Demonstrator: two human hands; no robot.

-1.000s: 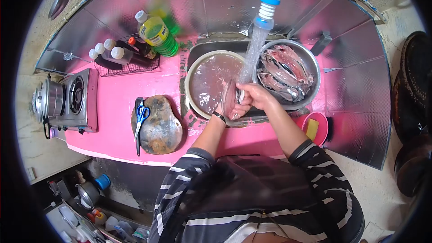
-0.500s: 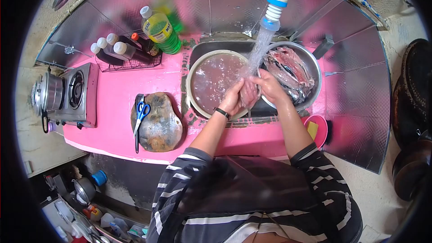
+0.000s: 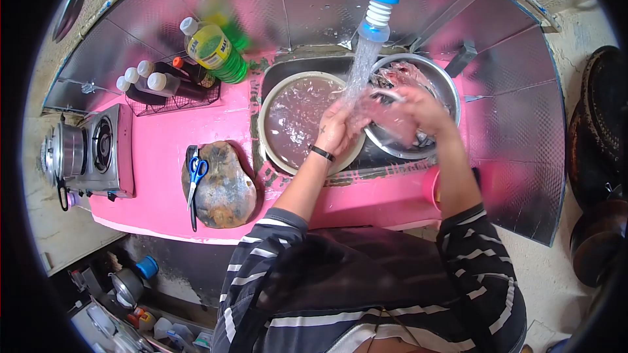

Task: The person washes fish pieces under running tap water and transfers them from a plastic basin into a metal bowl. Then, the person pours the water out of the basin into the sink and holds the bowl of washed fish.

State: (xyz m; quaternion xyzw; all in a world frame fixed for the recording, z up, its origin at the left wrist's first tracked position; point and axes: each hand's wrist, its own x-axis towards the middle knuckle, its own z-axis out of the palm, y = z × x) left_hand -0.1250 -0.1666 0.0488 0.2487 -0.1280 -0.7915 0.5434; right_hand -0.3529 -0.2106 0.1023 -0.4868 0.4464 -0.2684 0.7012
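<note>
Under the running faucet (image 3: 376,26), a pinkish piece of fish (image 3: 398,125), smeared by motion, stretches between my hands. My left hand (image 3: 336,129) is closed at its left end, in the water stream above the rim of a round, water-filled basin (image 3: 267,140). Blurred as well, my right hand (image 3: 428,112) grips the fish over a metal bowl (image 3: 456,95). More cut fish (image 3: 411,73) lies in that bowl, partly hidden by my right hand. Both vessels sit in the sink (image 3: 275,77).
Left of the sink, a chopping block (image 3: 229,189) carries blue-handled scissors (image 3: 197,168) and a dark-handled knife (image 3: 193,216). Behind are a green bottle (image 3: 216,52) and a rack of bottles (image 3: 173,101). A stove (image 3: 108,150) stands far left, a pink container (image 3: 429,186) front right.
My right hand has moved right, away from the left, and now blurs over the metal bowl. The fish has spread rightward with it. The whole view has shifted slightly.
</note>
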